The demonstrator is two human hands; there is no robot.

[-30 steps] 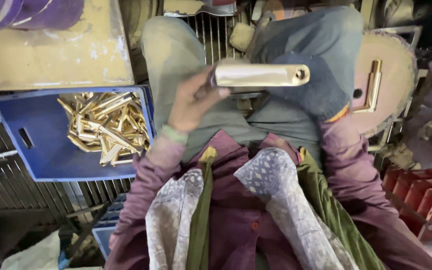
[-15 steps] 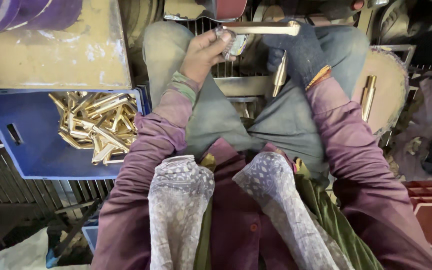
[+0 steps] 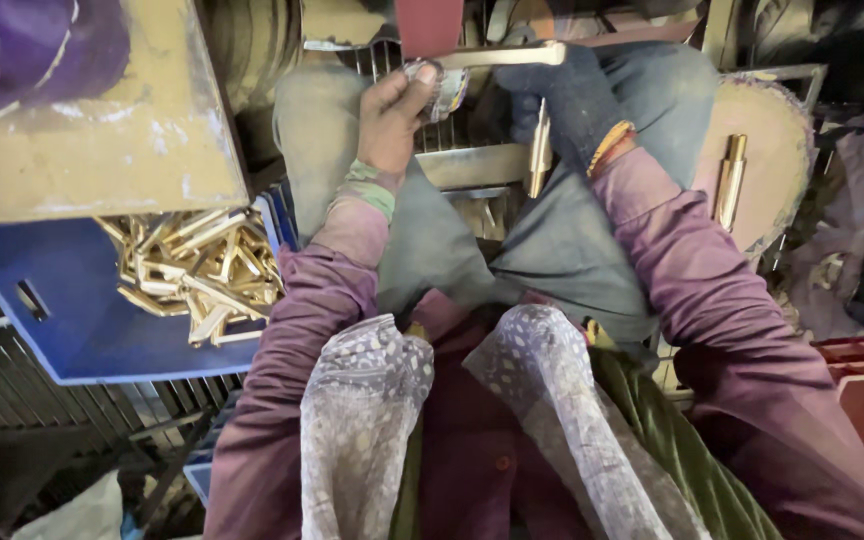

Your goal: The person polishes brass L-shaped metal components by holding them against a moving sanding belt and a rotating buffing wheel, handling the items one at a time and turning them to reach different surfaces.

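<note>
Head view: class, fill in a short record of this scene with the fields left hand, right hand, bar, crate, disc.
left hand: left hand pinches a small crumpled cloth against the end of the bar
right hand: right hand, in a dark glove, grips the bar
bar: brass bar lies level across both hands
crate: blue crate holds loose brass pieces
disc: round disc carries one brass rod

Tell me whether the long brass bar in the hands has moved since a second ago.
Yes. The long brass bar has moved up and away from the lap, farther from the blue crate of brass pieces, held by the left hand and dark-gloved right hand.
</note>
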